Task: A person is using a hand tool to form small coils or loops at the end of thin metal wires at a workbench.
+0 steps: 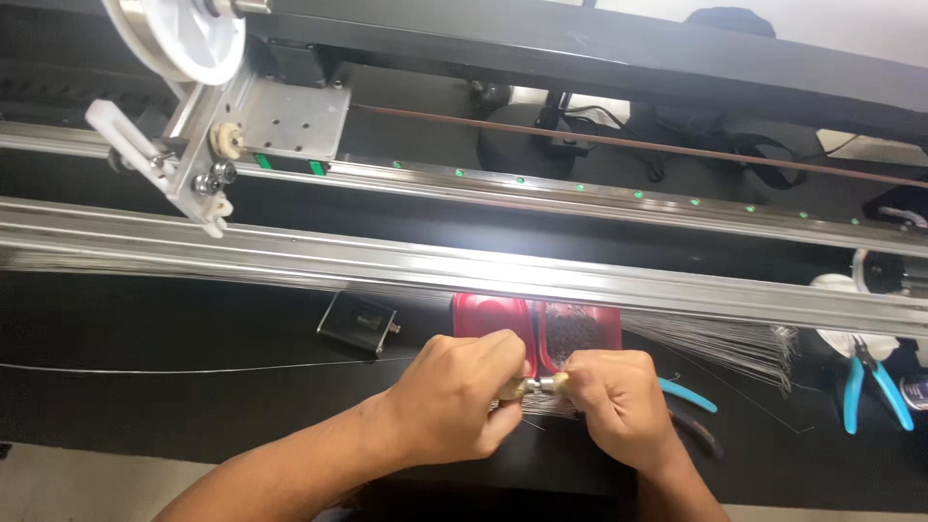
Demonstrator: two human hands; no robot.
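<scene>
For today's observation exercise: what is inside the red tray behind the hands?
The red tray has two compartments: the left looks bare, the right holds a dark pile of small parts. The left hand and right hand cover its front edge.

No packages, signs or screens anywhere in view. Closest to labels: two small green tabs (263, 160), rectangular, stuck on the upper silver rail (580, 198) just below the grey bracket plate (290, 121). Further right along that rail, a row of tiny green dots (519, 180), evenly spaced.
</scene>
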